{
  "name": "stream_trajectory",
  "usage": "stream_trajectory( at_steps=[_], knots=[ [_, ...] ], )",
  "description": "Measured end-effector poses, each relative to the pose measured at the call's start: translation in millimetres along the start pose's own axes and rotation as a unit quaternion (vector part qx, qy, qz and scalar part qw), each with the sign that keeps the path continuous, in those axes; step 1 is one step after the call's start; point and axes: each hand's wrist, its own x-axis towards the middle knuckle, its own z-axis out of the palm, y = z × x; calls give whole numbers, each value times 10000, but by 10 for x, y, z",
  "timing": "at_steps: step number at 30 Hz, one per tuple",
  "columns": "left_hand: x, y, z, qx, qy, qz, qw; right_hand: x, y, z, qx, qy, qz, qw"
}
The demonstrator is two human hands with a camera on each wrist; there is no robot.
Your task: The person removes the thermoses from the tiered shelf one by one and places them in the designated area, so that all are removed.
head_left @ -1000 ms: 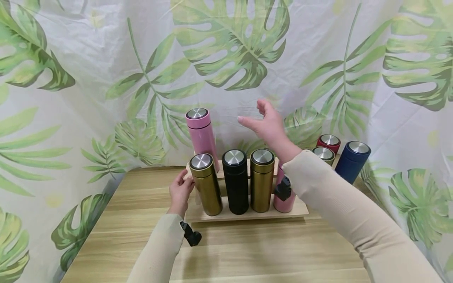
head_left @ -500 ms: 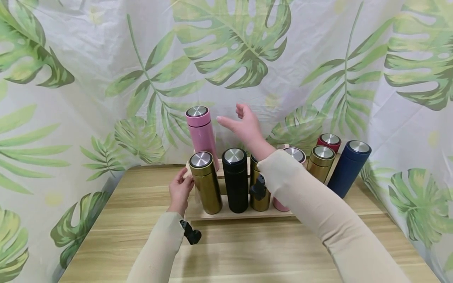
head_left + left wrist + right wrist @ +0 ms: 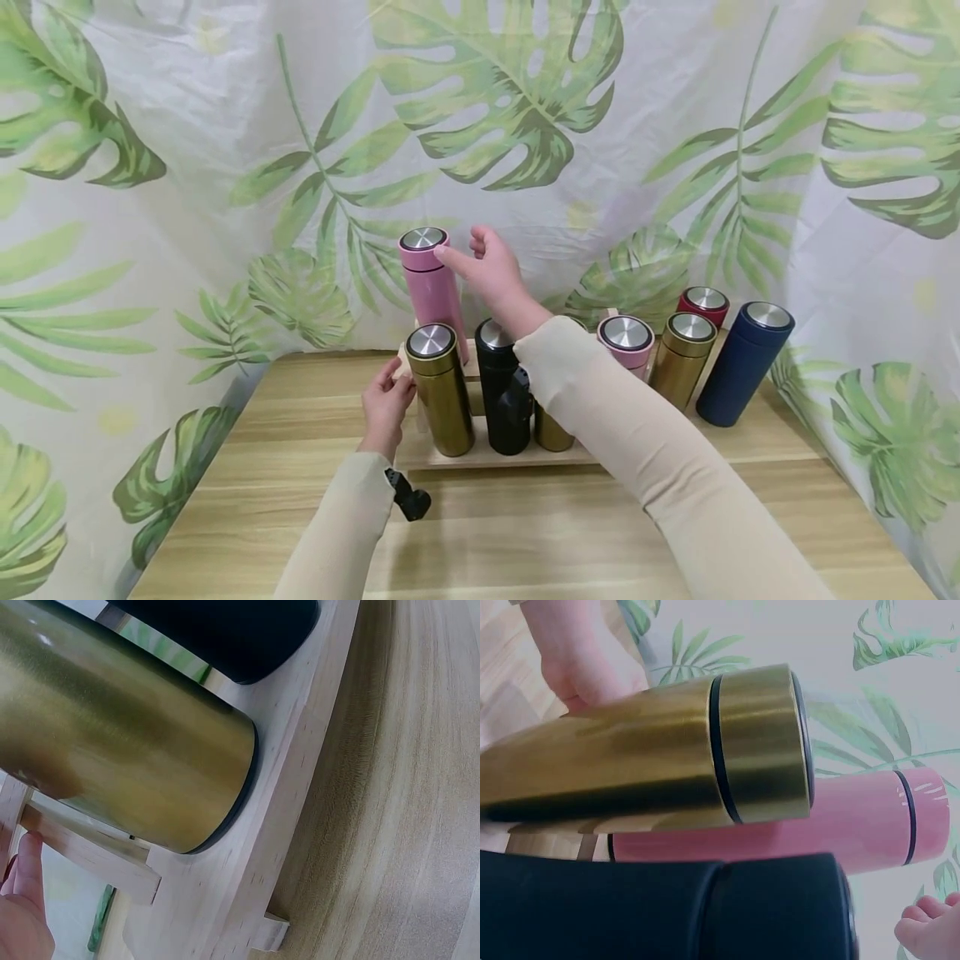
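A tall pink thermos bottle (image 3: 431, 292) with a steel-topped lid stands on the rear step of a wooden rack (image 3: 517, 461). Close to its lid, my right hand (image 3: 491, 271) has thumb and fingers spread. The thumb overlaps the lid in the head view, but the right wrist view shows the hand apart from it. My left hand (image 3: 384, 408) grips the rack's left side, its thumb against a slat in the left wrist view. Along the front step stand a gold thermos (image 3: 444, 404), a black thermos (image 3: 508, 421), another gold one (image 3: 553, 432) and a pink one (image 3: 627, 337), partly behind my right sleeve.
Right of the rack, a gold thermos (image 3: 678, 362), a red thermos (image 3: 705, 304) and a blue thermos (image 3: 742, 367) stand on the wooden table (image 3: 480, 533). A leaf-print cloth (image 3: 510, 108) hangs behind. A black wrist camera (image 3: 408, 496) sits on my left sleeve.
My right hand has moved left, from above the right part of the rack to beside the rear pink thermos's lid. My left hand has stayed at the rack's side.
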Motion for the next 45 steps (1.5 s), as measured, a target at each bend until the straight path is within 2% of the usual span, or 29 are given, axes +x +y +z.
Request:
stream_trajectory(
  at_steps=[11,15,21,27,36,45],
  knots=[
    [14,-3,23,-104,-61,42,9999,99,-63,176,-510,-31,28,9987],
    [-18,-53,29,-93,-89,-1,9999,120,-11,221,-685,-56,11,9976],
    [-35,-116,7,-115,-24,74,9999,174,96,315,-653,-237,-29,9976],
    [-21,-88,-17,-38,-39,159,9999,204,92,397,-850,-33,61,9964],
    [-10,-27,-40,18,-55,183,9998,222,81,399,-817,49,-103,9966],
    [7,-35,-40,-43,-26,123,9999,222,79,316,-913,36,-360,9952]
  ],
)
